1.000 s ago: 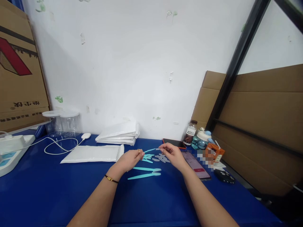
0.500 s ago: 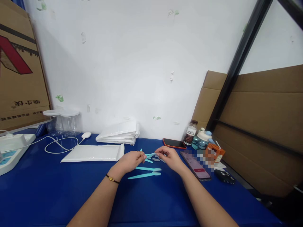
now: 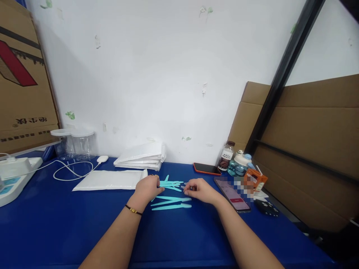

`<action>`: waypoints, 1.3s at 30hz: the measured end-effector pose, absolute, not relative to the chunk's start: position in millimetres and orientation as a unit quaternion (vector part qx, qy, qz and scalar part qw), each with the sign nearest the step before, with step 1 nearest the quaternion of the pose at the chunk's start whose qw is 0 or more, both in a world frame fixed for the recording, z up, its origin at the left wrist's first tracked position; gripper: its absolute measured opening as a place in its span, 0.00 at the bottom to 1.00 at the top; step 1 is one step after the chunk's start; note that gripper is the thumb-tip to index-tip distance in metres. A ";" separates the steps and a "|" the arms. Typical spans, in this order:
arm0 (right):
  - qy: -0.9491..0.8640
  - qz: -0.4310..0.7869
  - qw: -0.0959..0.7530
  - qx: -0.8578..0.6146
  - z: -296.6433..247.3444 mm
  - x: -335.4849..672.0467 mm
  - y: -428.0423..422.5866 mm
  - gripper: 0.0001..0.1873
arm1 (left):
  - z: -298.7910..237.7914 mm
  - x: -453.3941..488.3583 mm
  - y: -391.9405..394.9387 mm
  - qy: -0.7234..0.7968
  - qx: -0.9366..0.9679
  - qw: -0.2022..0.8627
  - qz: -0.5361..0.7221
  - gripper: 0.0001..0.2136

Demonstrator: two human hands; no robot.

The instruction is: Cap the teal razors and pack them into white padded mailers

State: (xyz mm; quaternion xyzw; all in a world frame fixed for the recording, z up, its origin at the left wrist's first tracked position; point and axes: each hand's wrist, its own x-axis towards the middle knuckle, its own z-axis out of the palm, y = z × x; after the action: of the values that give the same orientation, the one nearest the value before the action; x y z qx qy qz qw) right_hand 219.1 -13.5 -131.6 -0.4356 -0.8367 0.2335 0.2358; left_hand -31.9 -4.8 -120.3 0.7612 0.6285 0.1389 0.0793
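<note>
Several slim turquoise plastic sticks (image 3: 171, 202) lie on the blue table (image 3: 56, 224), with a small pile of shorter ones (image 3: 170, 184) behind them. My left hand (image 3: 147, 188), with a bracelet at the wrist, rests low with its fingers curled at the left end of that pile. My right hand (image 3: 198, 189) is down on the table to the right of the pile, fingers pinched on a small greyish piece (image 3: 185, 187) that I cannot make out clearly.
A white padded envelope (image 3: 109, 179) and a stack of more (image 3: 141, 156) lie behind the hands. Two phones (image 3: 232, 194) (image 3: 206, 169), bottles (image 3: 226, 156) and an orange carton (image 3: 254, 179) stand at the right. Clear jars (image 3: 73, 144), a cable and a white device (image 3: 15, 175) are at the left.
Both hands have dropped from holding a turquoise stick in the air to the table. The left hand moved left to the pile; the stick now lies down.
</note>
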 end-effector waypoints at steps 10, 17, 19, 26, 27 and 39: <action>-0.818 0.115 0.225 -0.517 -152.7 215.6 4.2 0.02 | -128.2 -27.2 -3.9 0.623 0.773 0.076 0.091 0.07; -0.822 0.138 0.222 -0.506 -148.2 217.6 -0.3 0.02 | -126.6 -27.8 -3.1 0.632 0.768 0.028 0.099 0.14; -0.812 0.151 0.237 -0.512 -144.1 218.0 -2.8 0.01 | -126.5 -28.7 -1.4 0.635 0.765 0.031 0.102 0.14; -0.810 0.322 0.282 -0.402 -131.7 189.7 -22.8 0.05 | -122.1 -28.4 -2.2 0.645 0.751 0.032 0.137 0.15; -0.821 0.312 0.262 -0.401 -132.0 184.8 -24.6 0.04 | -120.7 -28.7 -2.8 0.643 0.752 0.035 0.141 0.14; -0.765 0.294 0.348 -0.456 -145.4 201.4 -0.7 0.06 | -109.1 -62.7 2.8 0.569 0.772 0.188 0.211 0.10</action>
State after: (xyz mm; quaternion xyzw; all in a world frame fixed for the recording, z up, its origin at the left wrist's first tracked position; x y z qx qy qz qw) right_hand 201.4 -0.7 -145.4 -0.4555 -0.7650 0.2940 0.3477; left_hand -62.7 2.8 -109.1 0.7720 0.5692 0.2112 0.1881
